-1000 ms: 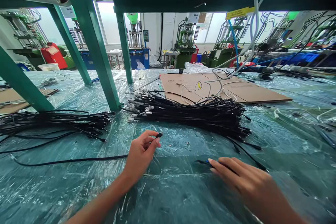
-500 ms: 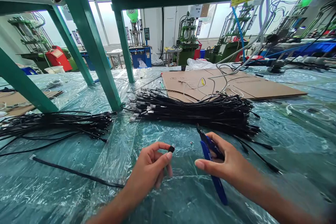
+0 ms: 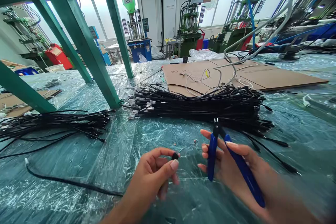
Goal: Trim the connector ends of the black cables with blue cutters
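My left hand (image 3: 151,176) pinches the black end (image 3: 175,156) of a cable between thumb and forefinger. A black cable (image 3: 75,183) trails from under the left wrist to the left, with a pale tip at its far end; its middle is hidden by the hand and forearm. In my right hand (image 3: 227,173) is a pair of blue-handled side cutters (image 3: 212,154), jaws pointing away from me and handles spread apart. The cutters are to the right of the cable end, not touching it. Beyond both hands lies a big bundle of black cables (image 3: 194,108) with metal plugs.
A smaller pile of black cables (image 3: 65,124) lies left. Green posts (image 3: 86,42) rise from the plastic-covered table (image 3: 141,196). Behind the bundle is flat cardboard (image 3: 252,73) with pale cables (image 3: 233,63) draped over it. Tiny scraps (image 3: 194,141) lie near the hands. Machines (image 3: 190,24) stand behind.
My right hand has turned palm-up, and the cutters now show their handles spread wide. The left hand, still pinching the cable end, has shifted slightly right and down. The view has tilted a little.
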The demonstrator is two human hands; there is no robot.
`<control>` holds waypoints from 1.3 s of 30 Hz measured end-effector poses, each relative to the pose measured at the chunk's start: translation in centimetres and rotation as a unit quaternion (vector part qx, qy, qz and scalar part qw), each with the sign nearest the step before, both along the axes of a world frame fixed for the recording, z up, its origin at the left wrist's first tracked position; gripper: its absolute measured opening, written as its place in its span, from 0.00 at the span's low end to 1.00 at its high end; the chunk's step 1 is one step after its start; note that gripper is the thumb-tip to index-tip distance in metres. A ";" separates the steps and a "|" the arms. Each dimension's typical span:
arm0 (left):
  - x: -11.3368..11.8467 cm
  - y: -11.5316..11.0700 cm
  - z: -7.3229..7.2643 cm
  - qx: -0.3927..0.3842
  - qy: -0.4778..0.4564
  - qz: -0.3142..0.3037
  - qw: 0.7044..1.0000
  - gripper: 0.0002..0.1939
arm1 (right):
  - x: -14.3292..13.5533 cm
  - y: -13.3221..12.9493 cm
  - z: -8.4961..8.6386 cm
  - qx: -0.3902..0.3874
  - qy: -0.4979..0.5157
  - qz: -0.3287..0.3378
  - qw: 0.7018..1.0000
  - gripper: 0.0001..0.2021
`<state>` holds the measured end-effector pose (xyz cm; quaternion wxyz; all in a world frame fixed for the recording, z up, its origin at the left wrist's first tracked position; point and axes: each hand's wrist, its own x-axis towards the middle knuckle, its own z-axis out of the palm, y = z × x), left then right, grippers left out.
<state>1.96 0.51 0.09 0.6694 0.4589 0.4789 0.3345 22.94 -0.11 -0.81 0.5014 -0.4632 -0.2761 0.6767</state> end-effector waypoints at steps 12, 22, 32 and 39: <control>0.4 -0.6 -0.3 -0.035 0.013 0.021 0.999 0.22 | 0.0 -1.7 -0.8 0.466 -0.641 -0.046 0.608 0.15; 0.3 -1.0 -0.1 -0.048 0.013 0.020 0.999 0.14 | 0.3 -2.1 -1.2 0.491 -0.667 -0.013 0.561 0.17; 0.2 -1.0 -0.3 -0.046 0.006 0.001 0.999 0.15 | 0.0 -2.0 -1.3 0.489 -0.661 -0.008 0.568 0.17; 0.3 -1.0 -0.1 -0.054 0.014 0.001 0.998 0.15 | 0.4 -2.3 -1.7 0.484 -0.653 0.016 0.583 0.19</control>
